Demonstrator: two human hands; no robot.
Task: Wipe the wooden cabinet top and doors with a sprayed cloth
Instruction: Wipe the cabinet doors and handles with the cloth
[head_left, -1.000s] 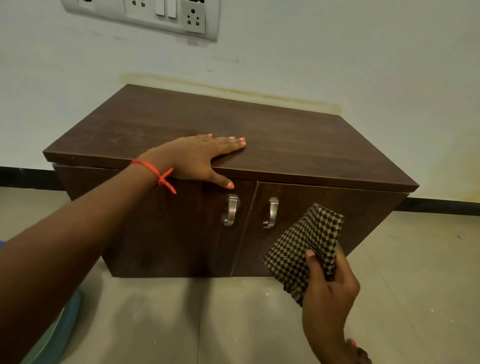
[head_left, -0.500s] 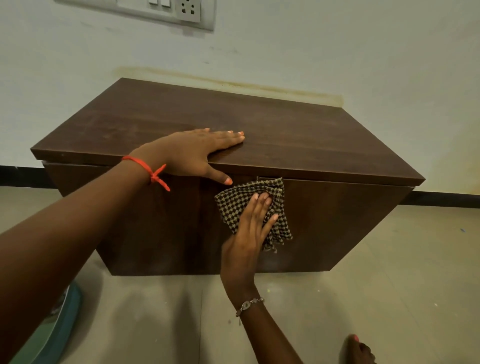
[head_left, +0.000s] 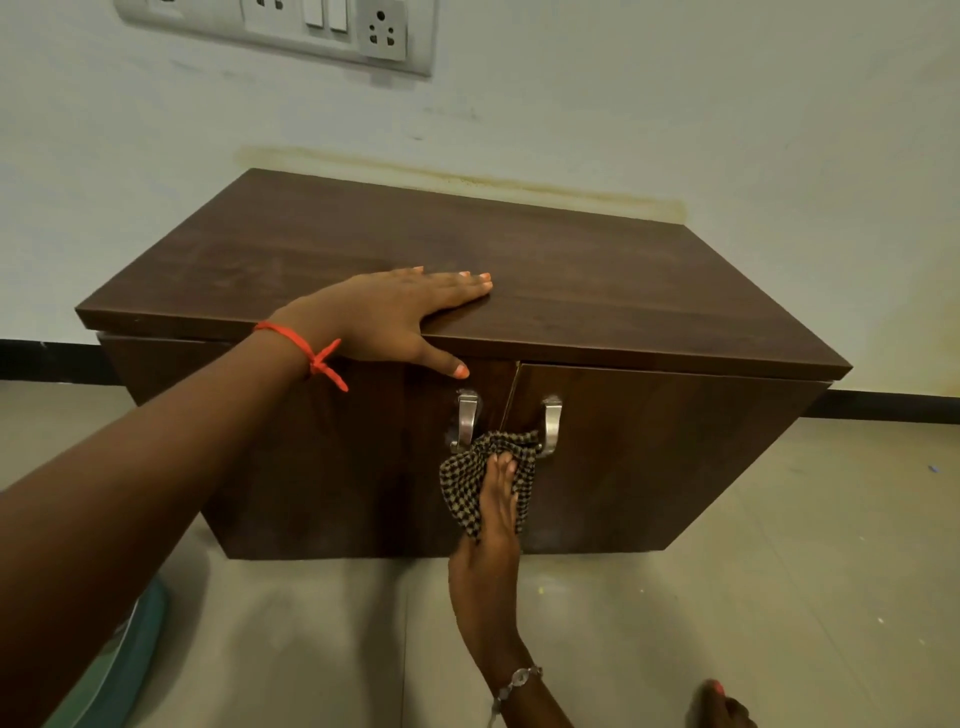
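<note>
left hand (head_left: 387, 317) flat, fingers straight, on dark wooden cabinet (head_left: 597, 291) top; right hand (head_left: 493, 540) presses checked brown cloth (head_left: 470, 475) against doors, fingers straight.

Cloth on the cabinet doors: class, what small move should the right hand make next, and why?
Probably slide the cloth sideways across the right door. The right hand presses it at the seam below the handles, with that door's wide face beside it; the left hand braces on the cabinet top.

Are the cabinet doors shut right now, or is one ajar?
Shut. The left door and right door lie flush, only a thin seam between the handles; the right hand presses the cloth over it.
</note>
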